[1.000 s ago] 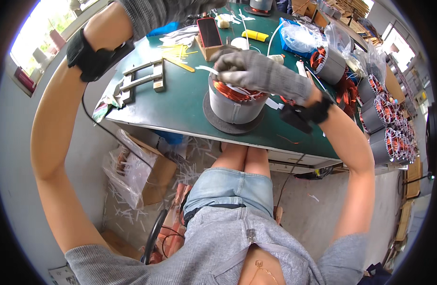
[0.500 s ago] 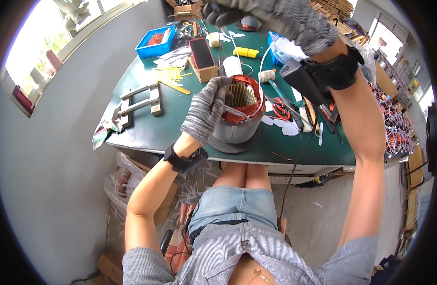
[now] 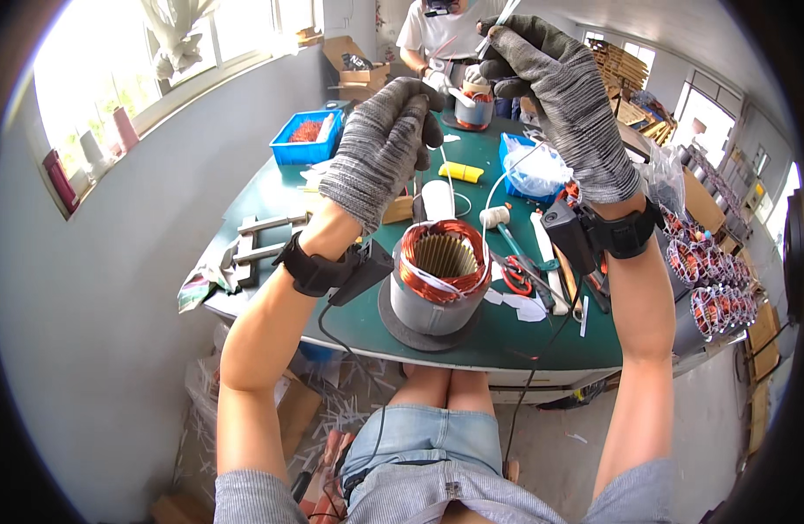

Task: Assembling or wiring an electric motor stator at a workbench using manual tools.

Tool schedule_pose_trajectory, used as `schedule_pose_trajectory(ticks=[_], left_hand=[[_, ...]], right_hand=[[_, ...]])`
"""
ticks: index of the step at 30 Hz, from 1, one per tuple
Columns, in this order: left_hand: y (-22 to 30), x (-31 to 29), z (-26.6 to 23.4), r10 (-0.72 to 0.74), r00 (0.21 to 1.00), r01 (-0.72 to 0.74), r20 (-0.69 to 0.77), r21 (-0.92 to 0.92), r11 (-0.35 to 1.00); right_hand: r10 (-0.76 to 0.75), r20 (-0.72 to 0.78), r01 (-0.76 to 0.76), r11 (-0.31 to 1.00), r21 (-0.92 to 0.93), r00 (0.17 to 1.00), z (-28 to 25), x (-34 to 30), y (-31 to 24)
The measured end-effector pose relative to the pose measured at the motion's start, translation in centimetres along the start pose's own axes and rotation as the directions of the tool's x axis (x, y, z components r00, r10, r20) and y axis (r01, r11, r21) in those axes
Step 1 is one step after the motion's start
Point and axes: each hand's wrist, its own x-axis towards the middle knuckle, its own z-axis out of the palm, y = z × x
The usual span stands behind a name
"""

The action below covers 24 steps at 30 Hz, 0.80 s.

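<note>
A grey motor stator (image 3: 430,313) with copper windings (image 3: 461,281) stands upright on a dark round base (image 3: 393,327) before me. White lacing cord (image 3: 487,253) runs round the windings, and a length rises from their right side towards my right hand. My left hand (image 3: 380,148), in a grey knitted glove, is raised above the table left of the stator. Its fingers are closed; what they hold, if anything, is hidden. Higher up on the right, my gloved right hand (image 3: 566,109) pinches thin white cord (image 3: 507,12) sticking up past its fingertips.
Right of the stator lie a mallet (image 3: 496,217), red-handled scissors (image 3: 516,278) and white scraps (image 3: 529,306). Farther back are two blue bins (image 3: 299,155) (image 3: 517,179) and a yellow roll (image 3: 461,171). A co-worker (image 3: 445,35) handles another stator (image 3: 473,112) across the table.
My left hand has left the stator's rim and risen. My right hand has shifted right, and its fingers with the white cord now show. The view has tilted up, bringing the co-worker into sight.
</note>
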Motion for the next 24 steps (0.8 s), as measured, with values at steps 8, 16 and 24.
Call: schedule_pose_trajectory(ticks=[8,16,24], left_hand=[[3.0,0.7,0.0,0.15,0.988,-0.153,0.043,0.079,0.985],[3.0,0.7,0.4,0.124,0.991,-0.126,0.041,0.051,0.991],[3.0,1.0,0.5,0.087,0.996,-0.088,0.02,0.048,0.995]], right_hand=[[-0.163,-0.053,0.164,0.986,0.015,0.985,1.8,-0.4,-1.9],[-0.074,0.05,0.069,0.993,0.098,0.996,2.0,1.0,-1.9],[-0.087,0.092,0.08,0.994,0.081,0.992,1.8,1.3,-1.7]])
